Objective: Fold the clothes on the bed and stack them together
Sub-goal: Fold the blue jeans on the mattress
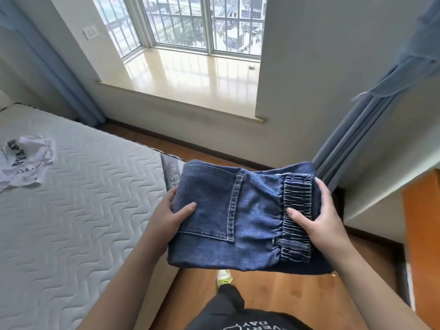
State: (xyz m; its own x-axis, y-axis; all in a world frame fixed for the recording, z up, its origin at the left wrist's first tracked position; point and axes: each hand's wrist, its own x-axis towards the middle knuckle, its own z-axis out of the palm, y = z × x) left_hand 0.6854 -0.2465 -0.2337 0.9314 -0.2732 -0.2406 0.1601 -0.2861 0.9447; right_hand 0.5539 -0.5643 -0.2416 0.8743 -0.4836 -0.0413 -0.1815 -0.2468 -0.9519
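Folded blue jeans (242, 217) are held in the air above the wooden floor, just off the bed's corner, back pocket up and elastic waistband to the right. My left hand (170, 215) grips the folded left edge, thumb on top. My right hand (319, 220) grips the waistband side, thumb on the elastic. A crumpled white garment with black lettering (26, 160) lies on the quilted white mattress (71, 210) at the far left.
A bay window with a wide sill (185, 77) is ahead. Blue curtains (371, 129) hang at the right and at the left wall. An orange-topped piece of furniture (421, 234) stands at the right. My foot (223, 277) is on the wooden floor below the jeans.
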